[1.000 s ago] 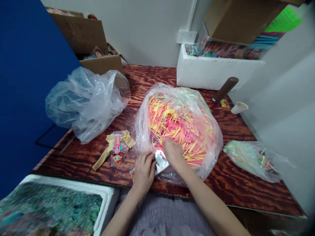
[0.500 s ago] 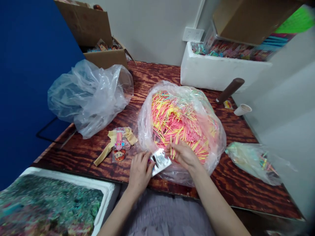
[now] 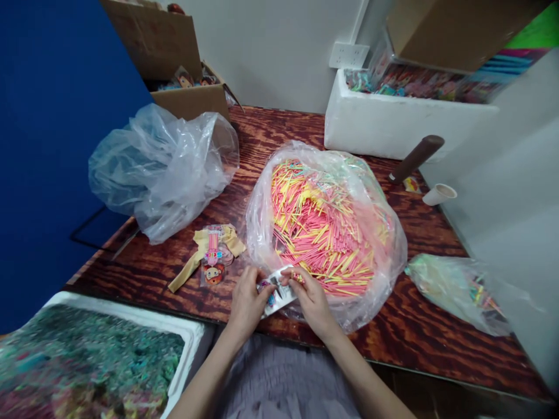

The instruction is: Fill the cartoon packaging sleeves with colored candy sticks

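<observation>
My left hand [image 3: 248, 299] is closed on a small silvery-white packet [image 3: 285, 295] with printing on it, held over the table's front edge. My right hand [image 3: 312, 299] is at the packet's other end, fingers pinched around a few thin pink and yellow sticks [image 3: 297, 277]; mostly their ends show. Just beyond both hands sits a big open clear plastic bag [image 3: 257, 230], full of loose pink and yellow sticks [image 3: 321, 233]. To the left lies a clear packet [image 3: 213, 273] with pink sticks and a cartoon face, beside tan strips [image 3: 187, 274].
A crumpled clear bag [image 3: 170, 169] and an open carton [image 3: 192, 102] are at the left. White foam boxes stand at back right [image 3: 393, 125] and front left [image 3: 192, 337]. On the right are a brown cylinder [image 3: 417, 158], paper cup [image 3: 439, 194] and tied bag [image 3: 454, 288].
My right hand has moved left and down from the edge of the stick pile to the packet, carrying sticks. The left hand keeps its hold on the packet. The view has shifted slightly.
</observation>
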### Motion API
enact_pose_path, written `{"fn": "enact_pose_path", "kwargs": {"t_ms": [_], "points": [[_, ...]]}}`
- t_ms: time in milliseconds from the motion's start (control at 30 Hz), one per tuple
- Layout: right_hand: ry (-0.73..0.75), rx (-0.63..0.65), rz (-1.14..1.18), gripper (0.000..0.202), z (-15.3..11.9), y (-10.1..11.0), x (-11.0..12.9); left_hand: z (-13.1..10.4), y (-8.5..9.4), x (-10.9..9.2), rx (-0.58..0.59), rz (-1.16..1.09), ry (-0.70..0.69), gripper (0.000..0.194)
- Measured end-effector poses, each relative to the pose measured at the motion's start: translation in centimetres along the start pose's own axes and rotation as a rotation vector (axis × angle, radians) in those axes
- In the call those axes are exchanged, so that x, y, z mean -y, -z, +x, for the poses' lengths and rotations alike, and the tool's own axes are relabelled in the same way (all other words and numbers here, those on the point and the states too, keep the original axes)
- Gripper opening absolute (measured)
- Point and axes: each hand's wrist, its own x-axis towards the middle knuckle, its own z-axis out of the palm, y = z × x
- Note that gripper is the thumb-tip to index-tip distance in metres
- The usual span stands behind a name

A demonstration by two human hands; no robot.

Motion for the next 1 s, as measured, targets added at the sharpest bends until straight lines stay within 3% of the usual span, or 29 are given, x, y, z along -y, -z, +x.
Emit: {"fn": "enact_pose_path", "kwargs": {"t_ms": [300, 500, 567, 700, 833, 1000], "points": [[0.096, -0.015, -0.017, 0.017, -0.2, 1.3, 1.1, 1.0, 0.9, 0.3, 0.028, -0.025, -0.079, 0.02], [0.095, -0.047, -0.002, 0.019, -0.1, 1.8, 1.2, 0.9, 2.1, -0.2, -0.079, -0.157, -0.138, 0.019], [0.092, -0.061, 0.002, 0.018, -0.2, 1.9, 1.0, 0.9, 2.6, -0.6, -0.164, -0.272, -0.082, 0.019], [0.084, -0.072, -0.005, 0.017, -0.3, 2.1, 0.8, 1.3, 3.5, -1.7, -0.281, -0.687, 0.176, 0.02], [0.082, -0.058, -0.004, 0.018, -0.2, 1.9, 0.7, 2.1, 3.6, -3.1, -0.231, -1.075, 0.334, 0.029], [0.08, -0.061, -0.01, 0.018, -0.1, 1.7, 0.6, 2.2, 3.4, -4.0, -0.08, -1.285, 0.413, 0.03]]}}
